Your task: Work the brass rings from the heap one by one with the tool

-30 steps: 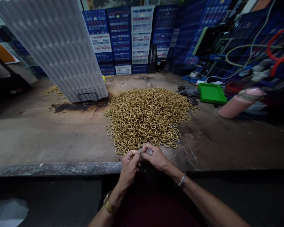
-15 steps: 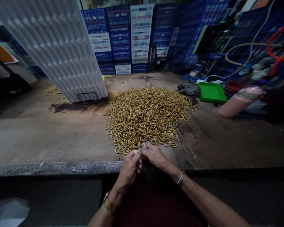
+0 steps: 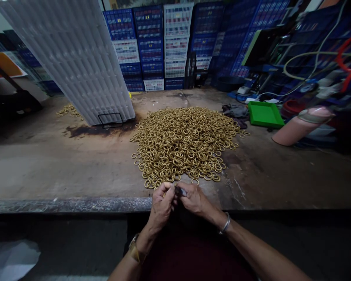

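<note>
A large heap of gold-coloured metal rings (image 3: 184, 144) lies on the worktable, just beyond my hands. At the table's front edge my left hand (image 3: 163, 203) is closed, thumb against fingers, on what looks like one gold-coloured ring, mostly hidden by the fingers. Close against it, my right hand (image 3: 194, 200) grips a small grey tool (image 3: 181, 191) with a dark end pointing toward the left fingertips. The tool's exact kind is hidden in the grip. One loose ring (image 3: 195, 181) lies flat just beyond my right hand.
A tall stack of white ribbed plastic sheets (image 3: 84, 62) stands in a black wire holder (image 3: 110, 119) at left. On the right are a green tray (image 3: 265, 114), a dark cloth (image 3: 235, 111) and a pink cylinder (image 3: 302, 125). Blue and white crates (image 3: 177, 47) line the back.
The grey tool has turned, its dark end now meeting the left fingertips. My hands stay close together at the table edge. The whole view has shifted slightly.
</note>
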A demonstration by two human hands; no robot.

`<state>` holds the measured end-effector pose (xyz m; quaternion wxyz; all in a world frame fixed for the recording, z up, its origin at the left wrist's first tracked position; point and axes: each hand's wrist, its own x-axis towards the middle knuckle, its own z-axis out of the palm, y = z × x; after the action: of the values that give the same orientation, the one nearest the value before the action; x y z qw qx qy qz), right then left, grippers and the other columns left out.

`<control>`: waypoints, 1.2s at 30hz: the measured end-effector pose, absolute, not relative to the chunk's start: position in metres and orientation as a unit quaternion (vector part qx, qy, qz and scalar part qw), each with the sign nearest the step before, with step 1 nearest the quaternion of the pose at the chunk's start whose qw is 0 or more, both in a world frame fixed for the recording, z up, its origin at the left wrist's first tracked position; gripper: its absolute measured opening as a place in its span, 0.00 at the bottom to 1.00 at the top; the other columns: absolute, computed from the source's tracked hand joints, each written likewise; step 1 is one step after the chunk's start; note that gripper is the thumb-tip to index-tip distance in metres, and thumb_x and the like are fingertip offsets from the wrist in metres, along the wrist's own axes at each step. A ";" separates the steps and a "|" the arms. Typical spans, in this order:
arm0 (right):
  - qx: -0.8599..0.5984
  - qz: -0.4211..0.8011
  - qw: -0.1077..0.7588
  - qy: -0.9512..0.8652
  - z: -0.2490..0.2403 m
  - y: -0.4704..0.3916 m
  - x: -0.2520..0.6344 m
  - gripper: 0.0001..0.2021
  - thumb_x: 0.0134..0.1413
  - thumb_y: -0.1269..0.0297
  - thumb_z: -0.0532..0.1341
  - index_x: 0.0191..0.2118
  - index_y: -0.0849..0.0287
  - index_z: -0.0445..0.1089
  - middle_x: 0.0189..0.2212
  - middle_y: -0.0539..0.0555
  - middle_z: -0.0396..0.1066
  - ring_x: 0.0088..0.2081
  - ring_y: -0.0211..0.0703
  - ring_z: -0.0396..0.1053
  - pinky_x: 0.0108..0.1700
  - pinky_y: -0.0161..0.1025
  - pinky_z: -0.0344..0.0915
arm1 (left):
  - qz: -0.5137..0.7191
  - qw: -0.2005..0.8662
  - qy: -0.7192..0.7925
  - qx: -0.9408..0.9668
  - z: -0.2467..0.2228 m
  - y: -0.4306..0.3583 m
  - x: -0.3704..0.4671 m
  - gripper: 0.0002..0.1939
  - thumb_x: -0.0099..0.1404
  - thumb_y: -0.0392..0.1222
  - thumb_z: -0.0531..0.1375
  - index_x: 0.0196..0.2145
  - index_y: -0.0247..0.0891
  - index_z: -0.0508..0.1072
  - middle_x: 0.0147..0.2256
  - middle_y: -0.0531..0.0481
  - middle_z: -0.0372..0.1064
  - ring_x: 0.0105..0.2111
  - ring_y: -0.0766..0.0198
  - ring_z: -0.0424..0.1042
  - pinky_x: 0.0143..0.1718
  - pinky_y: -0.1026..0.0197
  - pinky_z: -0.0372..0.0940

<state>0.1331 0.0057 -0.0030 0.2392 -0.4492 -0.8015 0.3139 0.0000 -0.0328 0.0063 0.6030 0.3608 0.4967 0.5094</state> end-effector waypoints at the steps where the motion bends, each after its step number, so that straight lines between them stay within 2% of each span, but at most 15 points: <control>1: -0.449 0.306 0.238 -0.805 -0.004 0.005 0.133 0.06 0.43 0.75 0.52 0.25 0.59 0.63 0.19 0.48 0.64 0.21 0.34 0.59 0.25 0.31 0.50 | 0.506 0.598 0.502 0.365 0.007 -0.033 0.000 0.16 0.55 0.53 0.58 0.27 0.37 0.63 0.20 0.57 0.59 0.17 0.74 0.57 0.17 0.71 0.50; 5: -0.450 0.284 0.231 -0.815 -0.005 0.005 0.132 0.06 0.42 0.75 0.52 0.25 0.59 0.63 0.19 0.48 0.64 0.21 0.34 0.58 0.25 0.31 0.49 | 0.505 0.581 0.513 0.380 0.008 -0.033 0.000 0.15 0.56 0.53 0.57 0.26 0.37 0.63 0.20 0.57 0.59 0.18 0.74 0.57 0.18 0.71 0.51; 12: -0.458 0.262 0.172 -0.832 -0.005 0.011 0.135 0.08 0.43 0.74 0.51 0.28 0.58 0.66 0.20 0.49 0.65 0.22 0.35 0.58 0.25 0.32 0.47 | 0.526 0.548 0.479 0.440 0.004 -0.038 -0.003 0.14 0.58 0.50 0.56 0.25 0.36 0.63 0.20 0.56 0.58 0.21 0.72 0.58 0.23 0.69 0.55; 18: -0.569 0.166 0.209 -0.778 -0.012 0.032 0.165 0.08 0.47 0.69 0.51 0.31 0.58 0.67 0.21 0.50 0.65 0.23 0.36 0.59 0.26 0.32 0.48 | 0.491 0.677 0.426 0.343 0.017 -0.045 -0.002 0.14 0.58 0.50 0.57 0.27 0.37 0.62 0.21 0.56 0.61 0.17 0.73 0.58 0.15 0.71 0.50; 22: -0.616 0.161 0.237 -0.733 -0.015 0.036 0.186 0.08 0.50 0.64 0.51 0.27 0.59 0.66 0.19 0.50 0.64 0.22 0.37 0.59 0.25 0.32 0.50 | 0.541 0.710 0.386 0.233 0.008 -0.036 -0.005 0.13 0.57 0.47 0.59 0.28 0.35 0.61 0.29 0.52 0.66 0.20 0.74 0.59 0.16 0.71 0.51; 25: -0.602 0.180 0.231 -0.742 -0.019 0.029 0.189 0.08 0.51 0.63 0.52 0.32 0.59 0.66 0.24 0.51 0.68 0.26 0.38 0.63 0.28 0.32 0.54 | 0.550 0.714 0.379 0.209 -0.002 -0.032 -0.007 0.12 0.57 0.45 0.59 0.29 0.34 0.62 0.32 0.48 0.67 0.20 0.74 0.60 0.16 0.71 0.52; 30: -0.601 0.125 0.177 -0.769 -0.021 0.015 0.178 0.09 0.51 0.63 0.55 0.39 0.57 0.65 0.34 0.54 0.70 0.33 0.41 0.66 0.32 0.34 0.54 | 0.551 0.724 0.367 0.191 -0.005 -0.032 -0.009 0.09 0.57 0.42 0.58 0.33 0.36 0.63 0.30 0.50 0.67 0.20 0.73 0.61 0.16 0.70 0.52; 33: -0.621 0.099 0.130 -0.767 -0.018 0.014 0.173 0.08 0.52 0.65 0.55 0.39 0.57 0.65 0.35 0.53 0.70 0.34 0.41 0.66 0.32 0.34 0.53 | 0.544 0.739 0.356 0.177 -0.005 -0.030 -0.012 0.10 0.57 0.40 0.58 0.36 0.37 0.64 0.29 0.51 0.67 0.20 0.73 0.61 0.17 0.70 0.53; 36: -0.627 0.096 0.105 -0.766 -0.016 0.016 0.174 0.07 0.52 0.68 0.54 0.38 0.57 0.65 0.35 0.53 0.69 0.34 0.41 0.66 0.32 0.34 0.52 | 0.531 0.764 0.329 0.160 -0.006 -0.028 -0.014 0.10 0.56 0.38 0.59 0.36 0.36 0.65 0.29 0.51 0.66 0.21 0.73 0.62 0.17 0.71 0.54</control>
<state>0.1744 0.0158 -0.0162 0.1046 -0.6265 -0.7664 0.0956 -0.0142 -0.0282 -0.0059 0.7642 0.1598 0.3295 0.5309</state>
